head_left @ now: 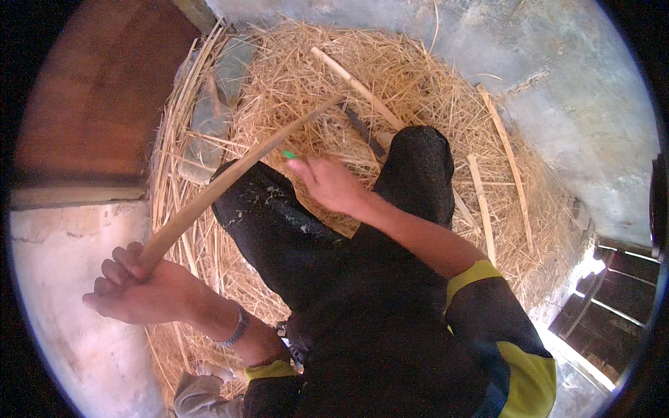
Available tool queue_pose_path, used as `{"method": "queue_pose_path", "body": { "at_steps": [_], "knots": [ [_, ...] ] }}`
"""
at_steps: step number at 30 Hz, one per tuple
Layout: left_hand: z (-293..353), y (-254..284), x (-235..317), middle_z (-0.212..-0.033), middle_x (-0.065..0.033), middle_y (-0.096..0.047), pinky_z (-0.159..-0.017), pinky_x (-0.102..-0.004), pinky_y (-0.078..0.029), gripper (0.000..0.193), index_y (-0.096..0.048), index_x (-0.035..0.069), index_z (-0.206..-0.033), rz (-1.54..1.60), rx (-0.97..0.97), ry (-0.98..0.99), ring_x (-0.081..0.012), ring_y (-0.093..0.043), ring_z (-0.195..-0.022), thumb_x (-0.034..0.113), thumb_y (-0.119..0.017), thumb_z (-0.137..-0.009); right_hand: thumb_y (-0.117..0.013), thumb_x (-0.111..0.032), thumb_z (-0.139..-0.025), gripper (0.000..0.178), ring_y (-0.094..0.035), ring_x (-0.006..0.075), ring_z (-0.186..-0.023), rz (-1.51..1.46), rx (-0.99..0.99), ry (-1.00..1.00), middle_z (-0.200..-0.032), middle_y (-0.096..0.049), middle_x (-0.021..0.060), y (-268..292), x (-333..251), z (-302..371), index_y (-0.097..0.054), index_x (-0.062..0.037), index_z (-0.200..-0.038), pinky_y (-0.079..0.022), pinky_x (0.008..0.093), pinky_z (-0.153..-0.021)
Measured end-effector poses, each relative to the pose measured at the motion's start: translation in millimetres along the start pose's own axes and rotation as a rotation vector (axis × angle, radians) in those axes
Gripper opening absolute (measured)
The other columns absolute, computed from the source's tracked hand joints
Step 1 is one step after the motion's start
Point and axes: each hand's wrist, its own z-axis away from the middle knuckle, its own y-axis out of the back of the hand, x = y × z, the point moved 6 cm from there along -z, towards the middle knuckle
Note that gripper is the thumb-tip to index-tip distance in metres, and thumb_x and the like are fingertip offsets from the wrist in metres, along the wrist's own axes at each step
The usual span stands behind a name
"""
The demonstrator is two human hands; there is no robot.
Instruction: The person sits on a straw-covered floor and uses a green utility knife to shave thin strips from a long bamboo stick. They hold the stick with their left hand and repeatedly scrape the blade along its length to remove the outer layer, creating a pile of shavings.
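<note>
Where the long wooden stick [237, 172] reaches its thicker, lower end, the left hand [143, 289] has its fingers curled around it, grasping it off to the person's left. From there the stick slants up and to the right, passing over the left knee [254, 195] in this view, and its thin far end shows over the straw [279, 76]. I cannot tell whether it touches the knee.

The right hand [331, 184] is between the two knees, near the stick but apart from it. Its fingers are folded in, grasping a small green thing [288, 153] that pokes out by the thumb; the rest of that thing is hidden. Just beyond this hand, a dark, flat, narrow strip [365, 132] lies on the straw, its near end by the right knee [421, 164].

Farther out, a pale stick [357, 87] lies slanting toward the right knee, and to the right are a short stick [481, 205] and a longer thin strip [506, 164]. The person wears a watch [240, 326] on the left wrist and black trousers. Around the straw stand a pale wall [550, 104] and, at upper left, a brown panel [97, 97].
</note>
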Motion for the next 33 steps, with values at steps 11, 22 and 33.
{"method": "queue_pose_path", "body": {
  "at_steps": [11,22,33],
  "knots": [
    [8,-5,4,-0.058,0.0009,-0.025,-0.043,-0.0225,-0.038,0.028,-0.03,0.009,-0.072,-0.167,-0.113,-0.239,-0.0093,-0.037,-0.049,0.028,-0.034,-0.094,-0.029,-0.042,-0.093,0.057,-0.057,0.0423,-0.074,0.17,0.117,0.006,-0.08,-0.059,0.0255,-13,82,-30,-0.056,0.0079,-0.087,-0.046,0.0469,-0.066],
    [0,-1,3,-0.056,0.0008,-0.03,-0.044,-0.0239,-0.039,0.016,-0.033,0.011,-0.07,-0.091,-0.162,-0.241,-0.01,-0.04,-0.047,0.017,-0.039,-0.085,-0.029,-0.041,-0.093,0.053,-0.054,0.0449,-0.068,0.003,0.134,-0.284,-0.067,-0.054,0.0287,-6,60,-29,-0.054,0.006,-0.088,-0.042,0.0502,-0.063],
    [12,-12,7,-0.05,0.0006,-0.03,-0.044,-0.0256,-0.039,0.025,-0.034,0.009,-0.068,-0.132,-0.029,-0.238,-0.0113,-0.037,-0.044,0.023,-0.04,-0.088,-0.031,-0.038,-0.094,0.048,-0.053,0.0436,-0.07,-0.304,0.226,-0.222,-0.069,-0.053,0.0262,-18,27,-3,-0.05,0.0055,-0.087,-0.039,0.0495,-0.064]
  ]
}}
